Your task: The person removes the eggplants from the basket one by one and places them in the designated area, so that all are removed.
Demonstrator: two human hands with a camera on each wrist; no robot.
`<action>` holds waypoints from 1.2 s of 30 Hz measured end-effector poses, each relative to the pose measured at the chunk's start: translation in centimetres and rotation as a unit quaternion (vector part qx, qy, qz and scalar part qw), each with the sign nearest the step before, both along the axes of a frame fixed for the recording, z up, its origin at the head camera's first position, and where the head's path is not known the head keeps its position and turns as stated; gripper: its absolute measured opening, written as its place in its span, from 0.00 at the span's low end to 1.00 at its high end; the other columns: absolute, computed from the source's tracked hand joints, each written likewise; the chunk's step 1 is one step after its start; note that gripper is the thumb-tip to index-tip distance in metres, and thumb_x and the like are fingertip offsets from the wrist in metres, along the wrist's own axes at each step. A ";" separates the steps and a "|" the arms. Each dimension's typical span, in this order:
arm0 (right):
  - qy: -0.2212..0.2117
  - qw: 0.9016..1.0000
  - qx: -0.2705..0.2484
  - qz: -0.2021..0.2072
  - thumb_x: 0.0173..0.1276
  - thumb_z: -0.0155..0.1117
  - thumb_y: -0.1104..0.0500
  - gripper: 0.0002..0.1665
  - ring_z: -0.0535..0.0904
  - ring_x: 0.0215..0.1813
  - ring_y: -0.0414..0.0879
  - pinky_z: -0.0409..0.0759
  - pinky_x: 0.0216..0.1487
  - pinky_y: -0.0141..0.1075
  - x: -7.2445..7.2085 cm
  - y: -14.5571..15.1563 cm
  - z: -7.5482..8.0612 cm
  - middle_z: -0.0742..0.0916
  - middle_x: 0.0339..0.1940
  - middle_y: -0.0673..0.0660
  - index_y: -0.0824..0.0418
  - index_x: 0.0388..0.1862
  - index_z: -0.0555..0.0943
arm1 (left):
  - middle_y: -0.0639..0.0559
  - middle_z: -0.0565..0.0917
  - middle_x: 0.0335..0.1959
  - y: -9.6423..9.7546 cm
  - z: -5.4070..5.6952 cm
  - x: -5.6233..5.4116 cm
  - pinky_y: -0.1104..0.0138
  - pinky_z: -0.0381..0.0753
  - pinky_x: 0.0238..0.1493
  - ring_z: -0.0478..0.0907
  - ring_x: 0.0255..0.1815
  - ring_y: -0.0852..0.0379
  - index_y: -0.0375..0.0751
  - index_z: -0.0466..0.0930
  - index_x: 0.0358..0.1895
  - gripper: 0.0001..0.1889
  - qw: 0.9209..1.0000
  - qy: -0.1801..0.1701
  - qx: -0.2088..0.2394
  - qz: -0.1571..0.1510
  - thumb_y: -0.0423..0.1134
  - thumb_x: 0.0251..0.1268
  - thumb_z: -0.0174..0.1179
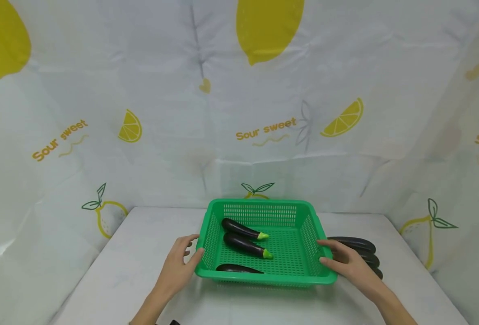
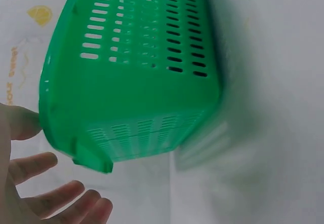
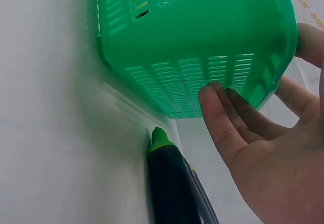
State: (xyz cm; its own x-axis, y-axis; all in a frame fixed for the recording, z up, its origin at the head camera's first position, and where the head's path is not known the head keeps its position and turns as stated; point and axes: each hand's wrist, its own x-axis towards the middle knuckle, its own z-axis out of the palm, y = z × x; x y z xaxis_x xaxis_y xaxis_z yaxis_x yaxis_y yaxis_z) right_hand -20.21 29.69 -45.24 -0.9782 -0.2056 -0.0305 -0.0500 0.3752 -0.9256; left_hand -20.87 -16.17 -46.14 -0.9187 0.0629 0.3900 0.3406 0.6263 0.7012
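Note:
A green plastic basket [image 1: 263, 278] with slotted walls stands before me, holding three dark purple eggplants. Two of these, a rear eggplant [image 1: 239, 228] and a middle eggplant [image 1: 243, 245], show green caps; the front eggplant [image 1: 237, 268] is partly hidden by the near rim. At the left end, my left hand [image 1: 180, 264] has its thumb at the rim, while its other fingers spread apart beside the corner in the left wrist view. My right hand [image 1: 351, 266] holds the right rim, thumb and fingers on either side of it.
More eggplants [image 1: 357, 244] lie in a group on the white table [image 1: 133, 257], right of the basket and partly behind my right hand. One green-capped eggplant [image 3: 172, 183] points toward the basket in the right wrist view. A lemon-printed white sheet [image 1: 174, 149] hangs behind.

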 end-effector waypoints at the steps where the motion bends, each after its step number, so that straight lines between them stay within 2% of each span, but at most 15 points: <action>1: 0.001 1.000 0.000 -0.001 0.76 0.64 0.53 0.36 0.72 0.69 0.64 0.81 0.51 0.34 0.0 0.0 -0.1 0.69 0.75 0.70 0.62 0.77 0.66 | 0.47 0.77 0.62 0.0 0.2 -0.1 0.48 0.80 0.57 0.77 0.61 0.42 0.43 0.76 0.67 0.22 1.000 0.007 -0.004 0.003 0.46 0.76 0.60; 4: 0.004 1.000 0.002 -0.005 0.76 0.64 0.52 0.36 0.73 0.68 0.64 0.81 0.51 0.34 0.0 0.0 -0.3 0.68 0.75 0.70 0.61 0.77 0.66 | 0.46 0.77 0.62 0.2 0.9 -0.3 0.49 0.80 0.56 0.77 0.59 0.42 0.42 0.77 0.65 0.21 0.999 0.039 -0.023 0.004 0.44 0.75 0.61; 8: 0.007 1.000 0.003 -0.007 0.76 0.64 0.52 0.36 0.73 0.69 0.64 0.80 0.51 0.35 0.1 0.0 -0.4 0.67 0.76 0.69 0.60 0.77 0.66 | 0.47 0.78 0.61 1.0 2.0 -0.7 0.49 0.80 0.55 0.78 0.58 0.45 0.40 0.78 0.63 0.20 0.996 0.083 -0.041 -0.014 0.42 0.74 0.63; 11: 0.009 1.000 0.005 -0.007 0.76 0.64 0.52 0.36 0.73 0.69 0.64 0.80 0.51 0.35 0.1 0.1 -0.4 0.67 0.76 0.69 0.60 0.77 0.66 | 0.49 0.79 0.58 1.9 2.6 -1.0 0.50 0.81 0.54 0.79 0.57 0.48 0.41 0.79 0.62 0.18 0.993 0.096 -0.046 -0.039 0.40 0.73 0.63; 13: 0.010 1.000 0.007 -0.009 0.75 0.64 0.52 0.36 0.73 0.69 0.64 0.80 0.51 0.34 0.1 0.0 -0.4 0.67 0.76 0.69 0.60 0.77 0.67 | 0.51 0.80 0.57 2.5 2.9 -1.1 0.52 0.81 0.54 0.79 0.56 0.49 0.42 0.79 0.62 0.17 0.993 0.092 -0.047 -0.063 0.39 0.73 0.63; 16: 0.012 1.000 0.009 -0.011 0.76 0.64 0.52 0.36 0.72 0.69 0.65 0.80 0.51 0.34 0.1 0.0 -0.3 0.67 0.76 0.69 0.60 0.77 0.67 | 0.53 0.80 0.56 3.4 3.1 -1.4 0.53 0.81 0.54 0.79 0.55 0.49 0.44 0.79 0.61 0.17 0.991 0.066 -0.046 -0.104 0.41 0.74 0.62; 23: 0.007 1.000 0.004 0.000 0.76 0.64 0.53 0.36 0.70 0.71 0.67 0.80 0.52 0.35 0.1 -0.1 -0.2 0.64 0.78 0.70 0.61 0.77 0.66 | 0.50 0.79 0.58 4.4 3.0 -2.4 0.52 0.78 0.58 0.78 0.56 0.47 0.46 0.79 0.62 0.18 0.981 -0.035 -0.045 -0.185 0.50 0.79 0.56; 26: 0.004 1.000 0.007 0.000 0.76 0.63 0.52 0.36 0.69 0.71 0.68 0.79 0.52 0.35 0.1 -0.1 -0.2 0.63 0.78 0.70 0.61 0.78 0.65 | 0.48 0.79 0.57 4.6 3.1 -2.8 0.52 0.78 0.57 0.78 0.56 0.47 0.43 0.79 0.62 0.20 0.974 -0.067 -0.051 -0.210 0.53 0.80 0.54; 30: 0.002 1.000 0.010 -0.003 0.76 0.64 0.52 0.36 0.70 0.71 0.68 0.79 0.52 0.36 0.2 -0.1 -0.1 0.63 0.78 0.70 0.60 0.78 0.65 | 0.50 0.79 0.56 5.2 3.2 -3.4 0.55 0.79 0.55 0.78 0.55 0.49 0.42 0.79 0.61 0.22 0.963 -0.103 -0.072 -0.240 0.54 0.79 0.53; 36: 0.007 1.000 0.012 -0.005 0.76 0.64 0.52 0.36 0.71 0.70 0.67 0.79 0.52 0.35 0.2 -0.3 -0.1 0.65 0.77 0.70 0.61 0.77 0.66 | 0.52 0.79 0.57 5.8 3.3 -4.2 0.56 0.78 0.55 0.77 0.56 0.54 0.45 0.79 0.62 0.22 0.940 -0.173 -0.111 -0.271 0.55 0.78 0.55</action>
State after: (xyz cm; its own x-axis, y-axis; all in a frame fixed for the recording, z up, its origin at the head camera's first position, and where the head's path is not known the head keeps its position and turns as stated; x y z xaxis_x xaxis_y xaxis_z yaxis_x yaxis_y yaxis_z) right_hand -20.03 29.41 -45.34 -0.9806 -0.1949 -0.0225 -0.0582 0.3986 -0.9153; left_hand -25.12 -10.34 -42.87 -0.7977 0.6031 -0.0046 0.4272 0.5705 0.7014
